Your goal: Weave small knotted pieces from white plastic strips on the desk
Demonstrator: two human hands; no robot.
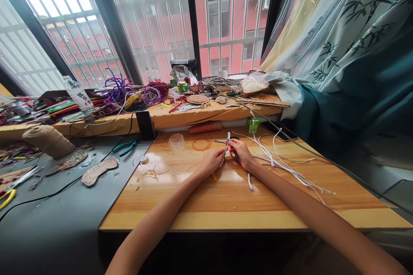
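Note:
My left hand [211,161] and my right hand [240,153] meet over the middle of a wooden table [226,200]. Both are closed in a pinch on a thin white strip [226,144] that stands up between them. The strip's lower end [249,181] trails down onto the table under my right wrist. A bundle of several similar white strips [284,161] lies spread just right of my right hand. A coil of thin copper wire [201,144] lies beyond my left hand, beside a small clear cup [177,142].
A raised ledge [200,114] behind holds coloured wire coils, a bottle [77,94] and craft clutter. A black phone [145,124] leans against it. A twine cone [48,140], green pliers [125,147] and scraps lie on the grey surface at left. Curtains [348,51] hang at right.

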